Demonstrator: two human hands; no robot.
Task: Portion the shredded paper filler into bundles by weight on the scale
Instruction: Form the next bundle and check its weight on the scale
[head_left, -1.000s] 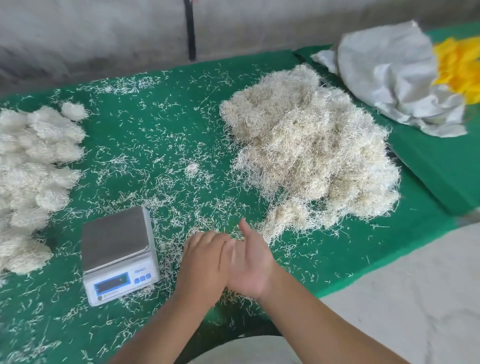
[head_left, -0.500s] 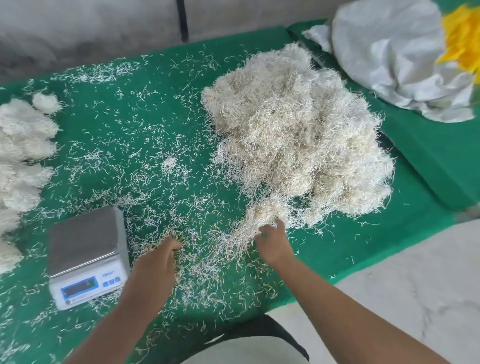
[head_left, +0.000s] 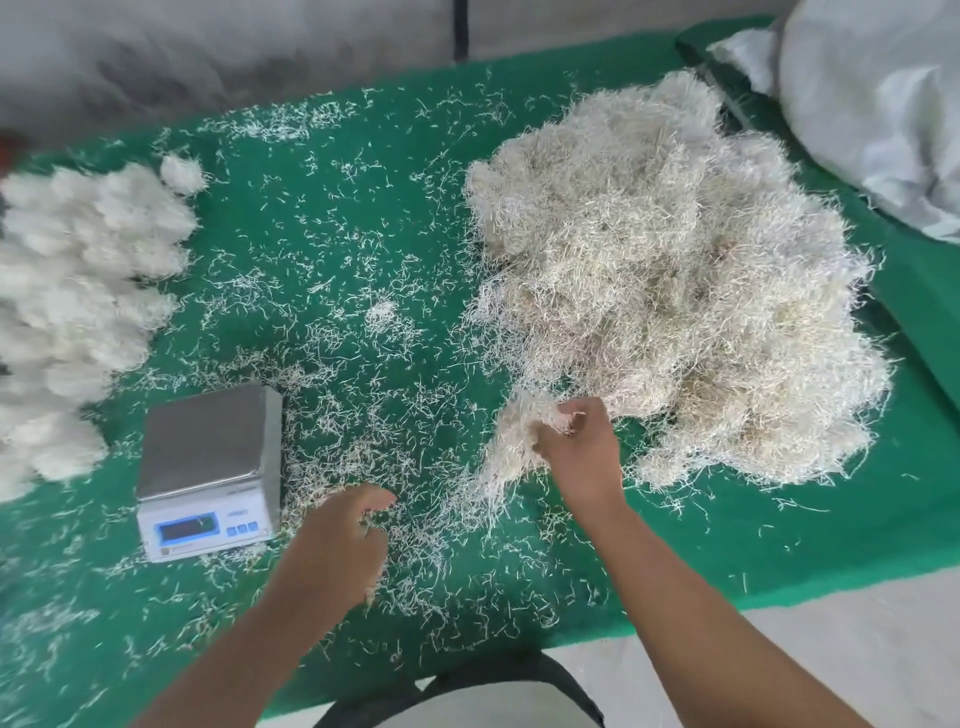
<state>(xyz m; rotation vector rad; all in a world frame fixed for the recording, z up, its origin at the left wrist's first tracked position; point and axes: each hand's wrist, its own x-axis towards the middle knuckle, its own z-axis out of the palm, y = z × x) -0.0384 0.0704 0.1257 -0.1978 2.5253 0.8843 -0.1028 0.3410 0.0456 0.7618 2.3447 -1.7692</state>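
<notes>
We see the right hand curled around a tuft pulled from the near edge of the big shredded paper pile, which covers the right half of the green cloth. The left hand hovers over loose strands beside the scale near the front edge, fingers curled under where we cannot tell what they pinch. Finished bundles run off the left edge, blurred, and the scale's display is unreadable.
</notes>
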